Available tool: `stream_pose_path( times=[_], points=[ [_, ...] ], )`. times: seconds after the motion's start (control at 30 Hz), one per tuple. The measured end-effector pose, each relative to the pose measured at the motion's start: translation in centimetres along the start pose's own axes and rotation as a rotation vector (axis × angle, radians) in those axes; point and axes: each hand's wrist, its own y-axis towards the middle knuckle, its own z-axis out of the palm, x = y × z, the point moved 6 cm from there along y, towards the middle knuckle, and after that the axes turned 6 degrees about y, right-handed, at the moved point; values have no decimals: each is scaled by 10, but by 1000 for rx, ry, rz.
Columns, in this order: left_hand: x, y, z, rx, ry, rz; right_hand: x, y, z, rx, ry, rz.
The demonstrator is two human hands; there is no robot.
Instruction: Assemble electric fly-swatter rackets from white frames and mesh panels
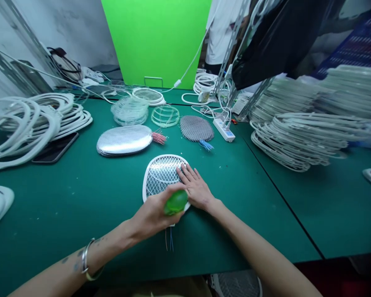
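2 hands worked: left hand (151, 216) gripped a green rounded object (176, 202), right hand (195, 186) lay open on a white swatter head (145, 178); hard pressure could have dented its mesh (162, 173).

A white power strip (223, 129) lies on the green worktop (266, 214). Just left of it sits a dark mesh oval (197, 128) with blue wires, and farther left a stack of silver mesh panels (123, 140). Coiled white cable (204, 84) lies behind it, a green backdrop (156, 37) stands farther back, and piled white racket frames (297, 140) rise to its right.
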Motion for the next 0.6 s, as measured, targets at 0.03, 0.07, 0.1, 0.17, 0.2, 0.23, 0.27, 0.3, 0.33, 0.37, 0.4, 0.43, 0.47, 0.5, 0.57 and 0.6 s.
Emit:
stream_pose_path(
  times=[0.03,0.07,0.1,0.17,0.2,0.23,0.27,0.3,0.33,0.37,0.4,0.43,0.47,0.5,0.57,0.6],
  points=[
    [8,-4,-18,-99,-29,-62,0,0,-2,-4,8,3],
    [18,-12,-41,-238,-30,-123,-1,-1,-3,-15,17,11],
    [30,-23,-68,-396,20,-187,-2,-3,-5,-33,21,27],
    [54,-54,-126,-736,265,-294,-8,-11,-7,-98,53,127],
    [68,-69,-149,-827,411,-381,-13,-18,-7,-132,83,207],
    [80,-83,-169,-886,527,-455,-17,-26,-6,-158,118,285],
    [93,-93,-183,-890,596,-515,-20,-33,-3,-173,156,345],
    [104,-100,-193,-873,636,-566,-20,-41,0,-183,192,377],
    [113,-104,-198,-840,655,-601,-19,-47,4,-195,221,379],
    [117,-106,-199,-813,667,-611,-16,-51,6,-212,242,361],
    [116,-105,-199,-813,692,-598,-14,-55,7,-242,271,343],
    [109,-104,-197,-842,732,-564,-13,-57,8,-278,315,339],
    [97,-102,-195,-903,780,-505,-12,-58,7,-316,376,350],
    [82,-98,-191,-962,817,-425,-13,-58,5,-355,457,370],
    [51,-83,-180,-1016,815,-233,-14,-56,-3,-400,687,405],
    [37,-71,-173,-979,766,-134,-13,-53,-10,-407,825,405]
  ],
)
